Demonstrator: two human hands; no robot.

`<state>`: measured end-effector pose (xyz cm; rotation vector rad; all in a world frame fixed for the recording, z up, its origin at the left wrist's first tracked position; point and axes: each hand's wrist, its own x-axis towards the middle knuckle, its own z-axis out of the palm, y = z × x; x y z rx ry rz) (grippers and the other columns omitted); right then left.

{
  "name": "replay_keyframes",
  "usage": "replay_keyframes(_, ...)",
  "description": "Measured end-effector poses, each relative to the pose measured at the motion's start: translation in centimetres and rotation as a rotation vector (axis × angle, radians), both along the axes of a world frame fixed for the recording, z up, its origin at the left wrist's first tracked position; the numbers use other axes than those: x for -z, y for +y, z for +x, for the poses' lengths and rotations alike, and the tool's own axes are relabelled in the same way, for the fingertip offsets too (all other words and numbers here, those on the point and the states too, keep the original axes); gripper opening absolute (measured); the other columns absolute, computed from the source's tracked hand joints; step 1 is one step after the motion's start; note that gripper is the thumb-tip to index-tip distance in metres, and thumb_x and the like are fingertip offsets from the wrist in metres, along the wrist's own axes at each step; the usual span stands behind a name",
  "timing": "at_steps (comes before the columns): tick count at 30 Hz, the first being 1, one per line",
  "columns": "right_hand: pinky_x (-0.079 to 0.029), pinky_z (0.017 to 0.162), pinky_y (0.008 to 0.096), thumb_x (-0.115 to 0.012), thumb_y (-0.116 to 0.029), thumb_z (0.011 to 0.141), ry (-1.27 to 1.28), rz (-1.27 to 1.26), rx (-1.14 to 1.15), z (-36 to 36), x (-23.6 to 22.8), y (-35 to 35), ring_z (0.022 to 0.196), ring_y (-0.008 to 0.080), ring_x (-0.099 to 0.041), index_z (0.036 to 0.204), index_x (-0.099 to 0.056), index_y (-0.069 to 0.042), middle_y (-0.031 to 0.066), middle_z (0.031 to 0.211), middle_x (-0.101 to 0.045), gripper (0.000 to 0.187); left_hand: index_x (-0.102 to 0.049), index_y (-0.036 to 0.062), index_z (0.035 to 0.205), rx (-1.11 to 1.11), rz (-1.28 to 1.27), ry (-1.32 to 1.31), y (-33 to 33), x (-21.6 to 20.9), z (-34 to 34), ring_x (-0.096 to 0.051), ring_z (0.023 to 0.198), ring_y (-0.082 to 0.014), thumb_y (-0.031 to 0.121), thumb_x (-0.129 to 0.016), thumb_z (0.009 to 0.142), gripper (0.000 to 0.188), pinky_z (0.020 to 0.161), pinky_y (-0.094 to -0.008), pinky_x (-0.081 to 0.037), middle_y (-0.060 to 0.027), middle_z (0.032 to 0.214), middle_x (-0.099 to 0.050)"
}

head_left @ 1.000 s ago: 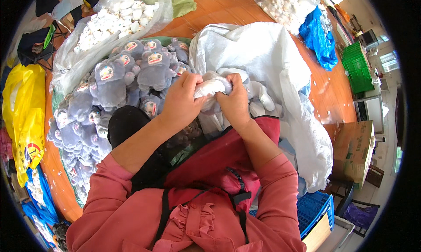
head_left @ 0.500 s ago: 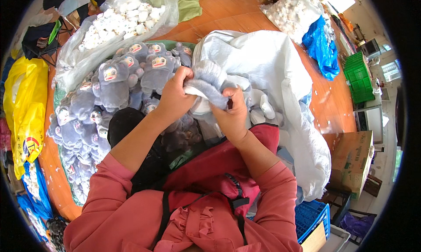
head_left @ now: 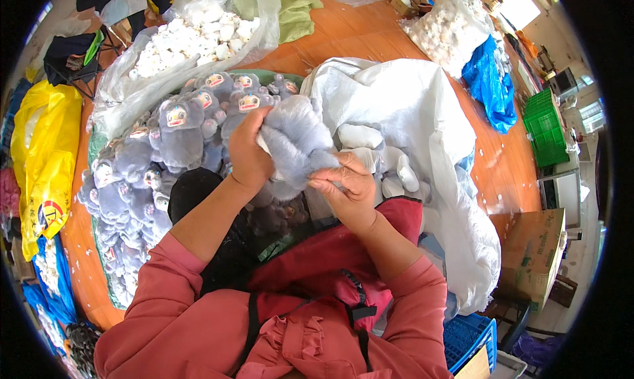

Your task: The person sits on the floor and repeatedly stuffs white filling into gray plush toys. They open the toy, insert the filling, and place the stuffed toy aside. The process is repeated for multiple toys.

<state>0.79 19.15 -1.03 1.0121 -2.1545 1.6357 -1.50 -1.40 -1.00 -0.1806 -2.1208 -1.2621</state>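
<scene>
In front of me I hold up a grey furry plush piece (head_left: 298,136) with a bit of white lining at its left edge. My left hand (head_left: 249,156) is closed around its left side, and those fingertips are hidden behind the fur. At its lower right corner, my right hand (head_left: 350,187) pinches a tuft or flap of the grey plush. Below and left lies a big heap of grey plush toys (head_left: 179,144) with small painted faces. Close behind my right hand, white and grey pieces (head_left: 362,137) lie in the mouth of a large white sack (head_left: 403,82).
A clear plastic bag (head_left: 257,32) of white stuffing stands beyond the toys. At far left lies a yellow bag (head_left: 43,161). On the right are a green crate (head_left: 545,128), a cardboard box (head_left: 531,257) and a blue bag (head_left: 490,82); a blue basket (head_left: 467,339) sits by my right elbow.
The plush piece has been turned so that more grey fur faces up and less white shows. My right hand has shifted down to its lower corner and now pinches there.
</scene>
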Motion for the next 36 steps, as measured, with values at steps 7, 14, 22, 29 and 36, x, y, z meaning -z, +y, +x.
replay_keyframes(7,-0.048,0.083,0.0270,-0.067,0.001,0.089,-0.432,-0.366,0.019,-0.3,-0.9,1.0,0.091,0.0147,-0.059,0.106,-0.066,-0.002,0.0054,0.100,-0.063,0.017,-0.069,0.0042,0.107,0.079,-0.220,0.159,-1.1,0.6,-0.1,-0.068,0.086,-0.0306,0.013,-0.074,0.069,0.039,0.075,-0.0382,-0.053,-0.0130,0.094,-0.071)
replay_keyframes(14,-0.046,0.091,0.0261,-0.063,0.001,0.093,-0.466,-0.117,-0.119,-1.0,0.7,1.7,0.101,0.0106,-0.058,0.115,-0.063,0.000,0.0026,0.109,-0.063,0.022,-0.070,0.0052,0.105,0.127,-0.341,0.224,-0.2,-0.1,0.2,-0.067,0.090,-0.0314,0.015,-0.071,0.067,0.039,0.078,-0.0372,-0.052,-0.0113,0.099,-0.071)
replay_keyframes(22,-0.051,0.074,0.0260,-0.065,0.000,0.086,-0.733,0.105,-0.097,-0.8,0.5,1.7,0.083,0.0093,-0.062,0.104,-0.063,0.002,0.0024,0.089,-0.067,0.018,-0.068,0.0060,0.106,0.036,-0.465,0.286,0.1,0.2,1.1,-0.061,0.080,-0.0306,0.008,-0.067,0.071,0.035,0.068,-0.0384,-0.050,-0.0119,0.094,-0.062)
replay_keyframes(29,-0.054,0.067,0.0263,-0.065,0.001,0.088,-0.943,-0.329,-0.040,-0.6,-2.5,3.2,0.080,0.0094,-0.061,0.099,-0.063,-0.001,0.0007,0.088,-0.063,0.011,-0.055,0.0050,0.099,0.034,-0.278,0.449,-1.6,1.2,0.6,-0.058,0.073,-0.0296,0.005,-0.075,0.065,0.039,0.062,-0.0366,-0.048,-0.0125,0.089,-0.057)
replay_keyframes(36,-0.049,0.083,0.0276,-0.063,-0.011,0.095,-0.924,-0.536,-0.115,-1.4,-1.8,4.3,0.087,0.0095,-0.058,0.108,-0.061,-0.004,0.0000,0.094,-0.061,0.015,-0.054,0.0054,0.094,0.078,-0.308,0.496,-2.3,1.0,0.5,-0.057,0.070,-0.0293,0.004,-0.076,0.062,0.039,0.060,-0.0363,-0.047,-0.0116,0.087,-0.056)
